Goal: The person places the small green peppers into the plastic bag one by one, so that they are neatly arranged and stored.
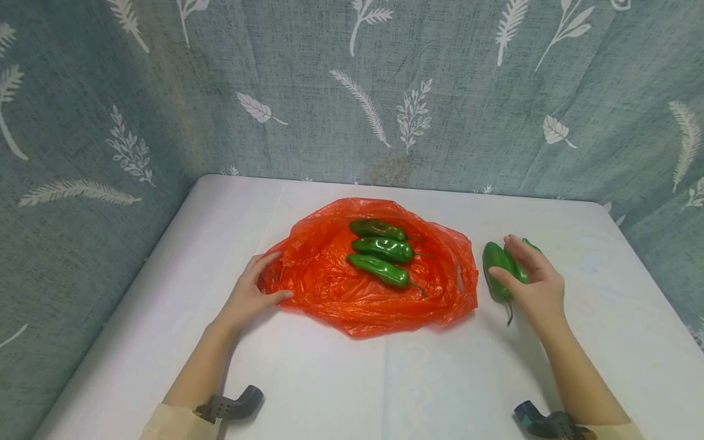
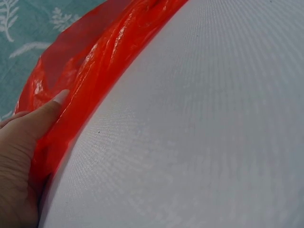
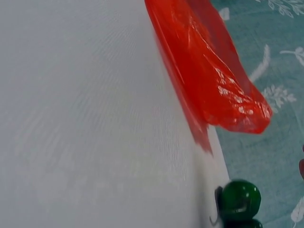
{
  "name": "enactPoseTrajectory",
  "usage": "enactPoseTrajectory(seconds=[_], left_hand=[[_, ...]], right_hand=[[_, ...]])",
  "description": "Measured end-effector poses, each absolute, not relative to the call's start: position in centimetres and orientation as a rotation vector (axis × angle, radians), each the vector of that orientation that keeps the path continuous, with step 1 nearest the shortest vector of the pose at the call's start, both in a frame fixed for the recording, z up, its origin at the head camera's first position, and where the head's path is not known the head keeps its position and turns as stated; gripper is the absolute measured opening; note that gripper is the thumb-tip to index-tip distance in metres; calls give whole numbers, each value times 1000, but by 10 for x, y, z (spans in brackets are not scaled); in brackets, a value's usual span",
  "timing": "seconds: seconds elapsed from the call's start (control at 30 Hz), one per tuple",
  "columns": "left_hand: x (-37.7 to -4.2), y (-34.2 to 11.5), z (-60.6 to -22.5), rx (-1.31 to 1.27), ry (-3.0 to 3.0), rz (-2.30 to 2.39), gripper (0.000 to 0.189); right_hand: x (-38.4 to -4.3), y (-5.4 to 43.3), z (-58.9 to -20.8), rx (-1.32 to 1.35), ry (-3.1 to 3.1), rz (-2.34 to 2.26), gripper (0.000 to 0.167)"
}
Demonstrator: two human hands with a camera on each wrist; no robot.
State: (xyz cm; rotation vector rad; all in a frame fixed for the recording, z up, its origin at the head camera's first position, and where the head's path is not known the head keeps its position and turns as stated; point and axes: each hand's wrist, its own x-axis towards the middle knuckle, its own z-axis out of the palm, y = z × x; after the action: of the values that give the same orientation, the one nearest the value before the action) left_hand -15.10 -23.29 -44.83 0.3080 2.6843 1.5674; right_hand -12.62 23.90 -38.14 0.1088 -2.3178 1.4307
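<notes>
A red plastic bag (image 1: 330, 315) lies spread open on the white table. Inside it, three green chili peppers (image 1: 379, 270) rest side by side, stems toward the right. At the bag's left end my left hand (image 1: 255, 290) holds the rim, thumb along the near side and fingers on the far side. In the left wrist view the thumb (image 2: 45, 114) lies against the red plastic. To the right of the bag, my right hand (image 1: 530, 281) is over more green peppers (image 1: 497, 290), its thumb and fingers apart. It partly hides them; firm contact is not visible.
The white table (image 1: 341, 385) extends around the bag on all sides. A grey-green leaf-patterned cloth (image 1: 308, 91) stands behind the table and along its left side. Dark straps (image 1: 233, 406) are on both wrists.
</notes>
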Motion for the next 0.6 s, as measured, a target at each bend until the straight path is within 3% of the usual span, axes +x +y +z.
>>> enactPoseTrajectory(seconds=[0.6], left_hand=[[-152,-233,-449,294,2678,1560,78]], right_hand=[[-115,275,-384,-200,-2309,1332,63]])
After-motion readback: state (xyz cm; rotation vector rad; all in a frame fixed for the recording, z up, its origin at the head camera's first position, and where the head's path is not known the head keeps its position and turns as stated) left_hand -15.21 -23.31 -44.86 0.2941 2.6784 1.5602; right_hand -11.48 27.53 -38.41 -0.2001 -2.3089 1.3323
